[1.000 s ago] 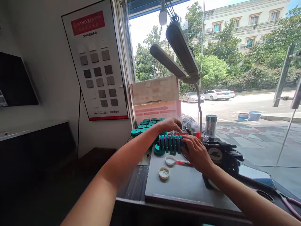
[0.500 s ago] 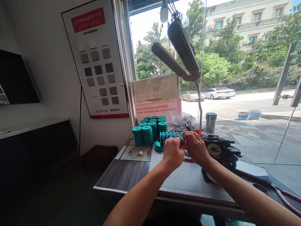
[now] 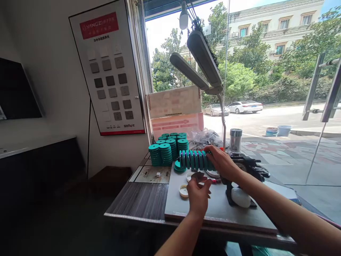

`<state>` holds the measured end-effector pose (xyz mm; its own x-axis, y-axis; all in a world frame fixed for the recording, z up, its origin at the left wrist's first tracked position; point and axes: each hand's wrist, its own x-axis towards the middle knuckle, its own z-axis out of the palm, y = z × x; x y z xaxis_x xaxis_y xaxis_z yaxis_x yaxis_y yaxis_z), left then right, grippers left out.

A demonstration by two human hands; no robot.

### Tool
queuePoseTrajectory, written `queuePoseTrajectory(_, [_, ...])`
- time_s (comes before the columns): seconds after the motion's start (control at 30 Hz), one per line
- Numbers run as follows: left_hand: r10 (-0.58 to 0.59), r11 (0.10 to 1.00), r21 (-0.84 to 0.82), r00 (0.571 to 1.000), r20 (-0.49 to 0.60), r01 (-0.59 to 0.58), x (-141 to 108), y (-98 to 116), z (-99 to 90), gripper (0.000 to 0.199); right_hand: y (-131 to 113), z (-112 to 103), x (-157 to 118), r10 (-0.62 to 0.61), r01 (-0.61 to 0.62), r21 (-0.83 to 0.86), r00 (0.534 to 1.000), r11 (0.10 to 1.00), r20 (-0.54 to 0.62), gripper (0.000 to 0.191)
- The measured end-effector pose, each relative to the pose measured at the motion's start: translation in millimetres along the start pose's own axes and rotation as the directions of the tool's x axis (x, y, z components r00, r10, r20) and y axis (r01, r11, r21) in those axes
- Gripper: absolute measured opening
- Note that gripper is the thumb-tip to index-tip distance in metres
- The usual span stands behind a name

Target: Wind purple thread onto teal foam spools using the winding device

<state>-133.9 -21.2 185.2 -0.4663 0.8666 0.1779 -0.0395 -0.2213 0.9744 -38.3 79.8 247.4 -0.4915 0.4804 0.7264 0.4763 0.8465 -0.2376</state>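
Note:
A row of teal discs (image 3: 195, 160) lies sideways above the white board, with purple showing between the discs. My right hand (image 3: 222, 161) is closed around its right end. My left hand (image 3: 198, 195) is below the row, apart from it, its fingers curled at a small dark grey piece that I cannot make out. Near those fingertips are a shallow round dish (image 3: 183, 191) and a red-tipped tool (image 3: 213, 180), partly hidden. Behind the row's left end, several teal discs (image 3: 179, 167) lie in a low pile.
Tall stacks of teal discs (image 3: 165, 154) stand at the back left, with a small white piece (image 3: 158, 174) in front. A black machine (image 3: 247, 167) is at the right, beside a clear jar (image 3: 236, 142). A two-headed lamp (image 3: 205, 60) hangs over the table.
My left hand has left the disc row and come down toward me. The right hand keeps hold of the row's end. More of the row and the round dish now show.

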Motion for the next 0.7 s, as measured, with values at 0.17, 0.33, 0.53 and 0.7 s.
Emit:
queuePoseTrajectory(0.17, [0.004,0.993,-0.120,0.999,0.041,0.001,-5,2,-0.1,0.029,4,0,6,0.030,-0.032,0.047,0.998,0.998,0.050,0.026])
queuePoseTrajectory(0.33, [0.050,0.998,0.041,0.997,0.050,-0.053,-31,-5,-8.5,0.025,4,-1,9,0.053,-0.059,0.077,0.995,0.995,0.087,0.031])
queuePoseTrajectory(0.53, [-0.023,0.966,0.258,0.989,0.143,-0.015,-43,-21,-10.9,0.026,6,-5,15,0.063,-0.075,0.086,0.989,0.993,0.135,0.035])
queuePoseTrajectory(0.7, [-0.237,0.953,0.262,0.915,0.326,0.154,21,-32,-14.4,0.027,7,-6,21,0.103,-0.115,0.061,0.980,0.991,0.169,0.033])
